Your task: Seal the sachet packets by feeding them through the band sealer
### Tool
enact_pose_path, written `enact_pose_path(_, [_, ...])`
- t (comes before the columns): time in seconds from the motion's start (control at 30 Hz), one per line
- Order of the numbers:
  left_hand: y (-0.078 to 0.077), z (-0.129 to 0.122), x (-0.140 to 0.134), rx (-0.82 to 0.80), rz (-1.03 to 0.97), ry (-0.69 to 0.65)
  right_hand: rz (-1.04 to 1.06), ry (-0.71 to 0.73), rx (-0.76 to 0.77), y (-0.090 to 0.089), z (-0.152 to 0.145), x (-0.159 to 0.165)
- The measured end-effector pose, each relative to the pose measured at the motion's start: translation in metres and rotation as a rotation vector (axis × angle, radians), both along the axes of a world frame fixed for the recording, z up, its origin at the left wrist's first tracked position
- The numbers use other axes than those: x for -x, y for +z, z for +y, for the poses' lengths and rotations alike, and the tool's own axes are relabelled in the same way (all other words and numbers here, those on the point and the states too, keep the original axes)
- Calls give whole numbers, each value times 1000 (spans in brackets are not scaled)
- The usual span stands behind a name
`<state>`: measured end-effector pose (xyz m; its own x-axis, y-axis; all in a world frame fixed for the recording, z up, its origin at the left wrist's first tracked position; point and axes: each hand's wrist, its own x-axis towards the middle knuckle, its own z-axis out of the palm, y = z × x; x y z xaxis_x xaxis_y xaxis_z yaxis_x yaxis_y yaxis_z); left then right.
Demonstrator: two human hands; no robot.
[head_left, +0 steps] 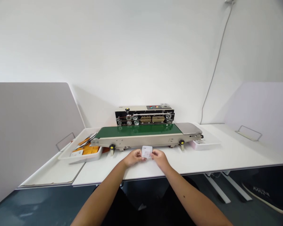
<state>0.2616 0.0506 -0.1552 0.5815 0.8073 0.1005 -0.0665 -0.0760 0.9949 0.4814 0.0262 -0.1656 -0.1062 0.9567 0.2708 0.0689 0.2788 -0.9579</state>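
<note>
Between my two hands is a small white printed packet, held up above the table's front part. My left hand pinches its left edge, and my right hand pinches its right edge. Just behind the packet stands a band sealing machine with a green conveyor belt. Rollers, thin belts and brass-coloured blocks show on its open front. The print on the packet is too small to read.
At the left, a white tray holds several orange and white packets. Another white tray sits under the machine's right end. Grey partitions flank the white table. A cable runs down the wall.
</note>
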Motion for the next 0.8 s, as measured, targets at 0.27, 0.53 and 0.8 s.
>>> enact_pose_path(0.27, [7, -3, 2, -24, 42, 1, 229, -471, -22, 106, 84, -102])
enact_pose_path(0.53, [5, -3, 3, -29, 55, 4, 223, -757, 232, 137, 139, -182])
enact_pose_path(0.8, [4, -4, 5, -48, 74, 14, 201, -561, 405, 140, 165, -147])
